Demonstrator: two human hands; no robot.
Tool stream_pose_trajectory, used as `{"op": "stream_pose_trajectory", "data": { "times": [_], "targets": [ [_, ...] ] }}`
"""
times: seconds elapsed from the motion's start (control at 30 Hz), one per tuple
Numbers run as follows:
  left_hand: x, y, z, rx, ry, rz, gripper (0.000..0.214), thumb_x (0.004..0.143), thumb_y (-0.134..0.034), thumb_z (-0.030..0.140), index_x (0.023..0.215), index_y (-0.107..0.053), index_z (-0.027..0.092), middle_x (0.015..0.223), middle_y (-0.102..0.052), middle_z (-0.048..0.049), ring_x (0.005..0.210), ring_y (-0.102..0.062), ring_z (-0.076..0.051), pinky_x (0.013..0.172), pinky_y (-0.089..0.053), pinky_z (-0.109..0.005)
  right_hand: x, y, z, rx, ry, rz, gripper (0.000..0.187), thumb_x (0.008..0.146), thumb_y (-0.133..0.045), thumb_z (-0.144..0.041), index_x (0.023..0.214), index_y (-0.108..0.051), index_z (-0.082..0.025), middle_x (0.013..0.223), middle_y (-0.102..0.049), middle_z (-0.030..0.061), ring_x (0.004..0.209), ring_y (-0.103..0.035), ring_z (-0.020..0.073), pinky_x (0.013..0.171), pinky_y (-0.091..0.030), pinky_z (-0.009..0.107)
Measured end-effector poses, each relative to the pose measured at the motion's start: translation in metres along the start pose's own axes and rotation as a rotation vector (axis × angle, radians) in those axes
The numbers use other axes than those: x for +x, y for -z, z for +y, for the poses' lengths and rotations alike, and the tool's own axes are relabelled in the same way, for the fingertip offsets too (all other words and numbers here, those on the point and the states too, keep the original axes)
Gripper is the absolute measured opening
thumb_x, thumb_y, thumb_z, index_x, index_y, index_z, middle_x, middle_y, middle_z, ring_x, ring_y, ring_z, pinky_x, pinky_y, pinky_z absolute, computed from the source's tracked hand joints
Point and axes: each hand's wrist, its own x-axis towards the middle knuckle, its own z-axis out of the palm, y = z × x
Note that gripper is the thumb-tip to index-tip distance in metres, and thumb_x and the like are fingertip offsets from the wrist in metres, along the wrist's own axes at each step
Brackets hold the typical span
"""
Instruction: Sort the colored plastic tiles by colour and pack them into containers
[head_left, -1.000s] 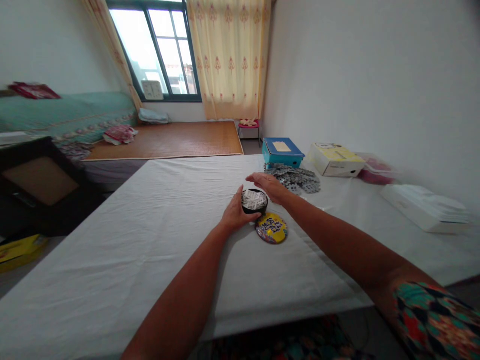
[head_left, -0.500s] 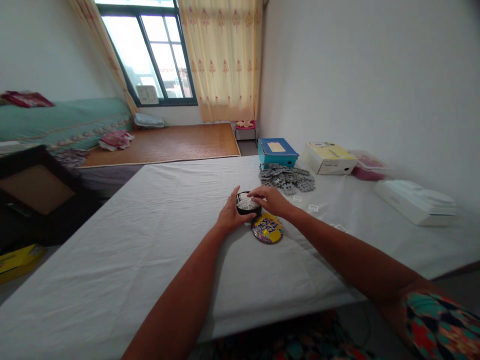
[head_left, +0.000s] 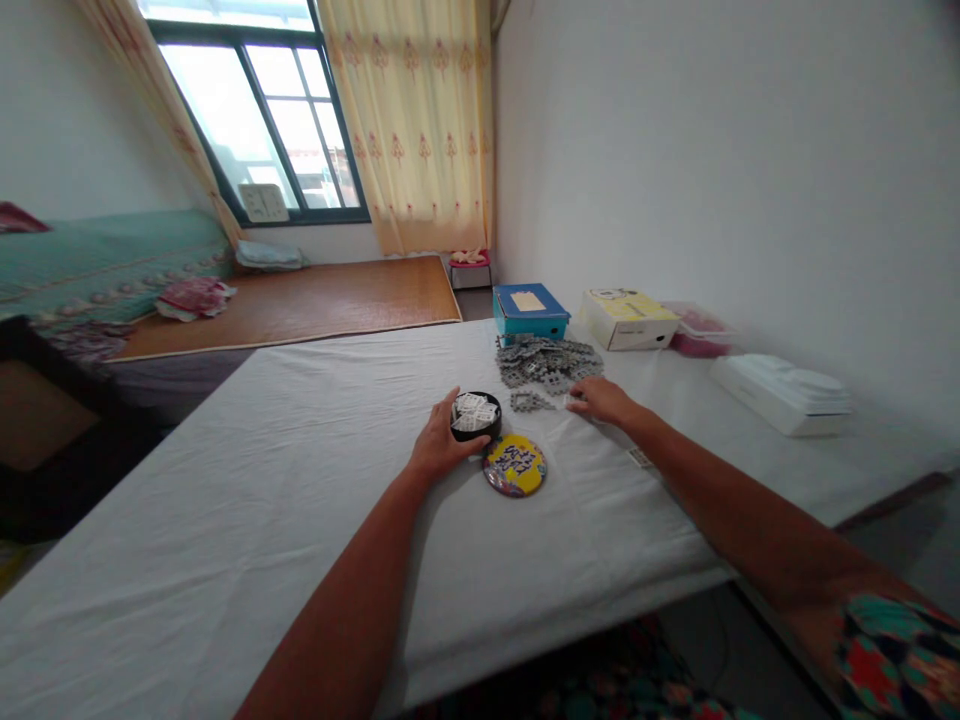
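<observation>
My left hand point(head_left: 440, 440) wraps around the side of a round black tin point(head_left: 475, 437) and steadies it on the table, thumb along the near side. Inside the tin lie several small white flat pieces point(head_left: 474, 410). A round yellow lid point(head_left: 516, 465) with dark blue characters lies flat just in front of the tin. My right hand point(head_left: 600, 401) is low over the cloth beside the grey pile, fingertips pinched on a small white piece point(head_left: 571, 401) that is partly hidden. Another white piece point(head_left: 640, 457) lies beside my right forearm.
A heap of grey plastic pieces point(head_left: 546, 362) lies behind the hands, with a few loose grey ones point(head_left: 529, 401) in front. Further back stand a blue box point(head_left: 530, 315), a yellow-and-white box point(head_left: 628, 320), a pink-filled clear container point(head_left: 701, 330) and a white box point(head_left: 780, 395).
My right hand has left the tin and moved right to the cloth beside the grey heap. My left hand still holds the tin. The view has shifted slightly.
</observation>
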Motion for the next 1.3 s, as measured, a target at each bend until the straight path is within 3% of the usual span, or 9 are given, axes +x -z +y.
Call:
{"op": "stream_pose_trajectory", "data": {
  "times": [0.1, 0.27, 0.43, 0.57, 0.7, 0.83, 0.97, 1.1, 1.3],
  "targets": [
    [0.000, 0.002, 0.001, 0.020, -0.019, 0.018, 0.097, 0.067, -0.076, 0.046, 0.147, -0.030, 0.018, 0.142, -0.044, -0.0147, 0.131, -0.044, -0.029, 0.111, -0.037, -0.044, -0.004, -0.005, 0.003, -0.051, 0.043, 0.006, 0.028, 0.084, -0.056, -0.038, 0.090, -0.074, -0.017, 0.098, -0.072, 0.0131, 0.087, -0.064, 0.0242, 0.068, -0.039, 0.028],
    [0.001, 0.009, 0.004, 0.028, -0.083, 0.052, 0.081, 0.069, -0.075, 0.044, 0.141, -0.043, 0.024, 0.141, -0.044, -0.0099, 0.133, -0.043, -0.027, 0.112, -0.037, -0.042, -0.013, 0.013, 0.031, 0.045, -0.029, 0.072, 0.030, 0.084, -0.048, -0.032, 0.076, -0.072, -0.017, 0.081, -0.072, 0.0097, 0.076, -0.063, 0.0214, 0.064, -0.036, 0.028],
    [0.003, 0.008, 0.000, 0.051, -0.041, -0.024, 0.066, 0.068, -0.075, 0.045, 0.129, -0.057, 0.027, 0.140, -0.042, -0.0089, 0.131, -0.045, -0.030, 0.111, -0.038, -0.044, -0.032, 0.017, 0.062, 0.415, 0.035, -0.185, 0.032, 0.075, -0.057, -0.042, 0.089, -0.074, -0.018, 0.077, -0.071, 0.0039, 0.072, -0.062, 0.0197, 0.064, -0.041, 0.027],
    [0.003, 0.006, -0.003, 0.066, -0.026, -0.026, 0.068, 0.067, -0.076, 0.046, 0.130, -0.056, 0.027, 0.140, -0.043, -0.0089, 0.130, -0.046, -0.030, 0.110, -0.040, -0.045, -0.038, 0.006, 0.061, 0.406, 0.000, -0.164, 0.035, 0.066, -0.067, -0.041, 0.090, -0.073, -0.017, 0.080, -0.071, 0.0048, 0.074, -0.062, 0.0202, 0.065, -0.042, 0.027],
    [0.002, 0.006, -0.004, 0.089, -0.021, -0.028, 0.069, 0.068, -0.075, 0.049, 0.131, -0.056, 0.027, 0.140, -0.042, -0.0094, 0.131, -0.046, -0.030, 0.109, -0.040, -0.046, -0.042, -0.001, 0.056, 0.440, 0.031, -0.115, 0.026, 0.067, -0.065, -0.037, 0.081, -0.069, -0.016, 0.078, -0.068, 0.0043, 0.073, -0.060, 0.0188, 0.066, -0.042, 0.027],
    [0.002, 0.007, -0.004, 0.106, -0.014, -0.045, 0.071, 0.069, -0.074, 0.050, 0.133, -0.053, 0.027, 0.141, -0.042, -0.0098, 0.132, -0.044, -0.030, 0.110, -0.039, -0.045, -0.053, 0.005, 0.061, 0.474, 0.048, -0.070, 0.024, 0.067, -0.063, -0.036, 0.082, -0.066, -0.017, 0.077, -0.067, 0.0030, 0.073, -0.059, 0.0183, 0.067, -0.041, 0.027],
    [0.002, 0.007, -0.004, 0.119, -0.025, -0.043, 0.071, 0.070, -0.073, 0.051, 0.133, -0.053, 0.025, 0.140, -0.043, -0.0106, 0.131, -0.045, -0.030, 0.110, -0.039, -0.046, -0.072, 0.019, 0.072, 0.515, 0.044, -0.161, 0.030, 0.066, -0.065, -0.039, 0.087, -0.067, -0.017, 0.076, -0.066, 0.0030, 0.073, -0.059, 0.0192, 0.066, -0.041, 0.028],
    [0.003, 0.007, -0.005, 0.116, -0.053, -0.038, 0.069, 0.071, -0.072, 0.050, 0.133, -0.053, 0.027, 0.140, -0.043, -0.0089, 0.131, -0.045, -0.029, 0.111, -0.038, -0.046, -0.091, 0.024, 0.074, 0.417, 0.066, -0.314, 0.036, 0.060, -0.073, -0.036, 0.091, -0.069, -0.019, 0.077, -0.066, 0.0035, 0.072, -0.058, 0.0200, 0.064, -0.040, 0.028],
    [0.003, 0.007, -0.006, 0.112, -0.043, -0.036, 0.070, 0.070, -0.073, 0.050, 0.133, -0.053, 0.028, 0.140, -0.043, -0.0084, 0.132, -0.044, -0.029, 0.112, -0.038, -0.046, -0.108, 0.017, 0.064, 0.370, 0.051, -0.273, 0.029, 0.062, -0.074, -0.038, 0.083, -0.067, -0.021, 0.087, -0.066, 0.0045, 0.079, -0.059, 0.0214, 0.067, -0.042, 0.028]
  ]
}}
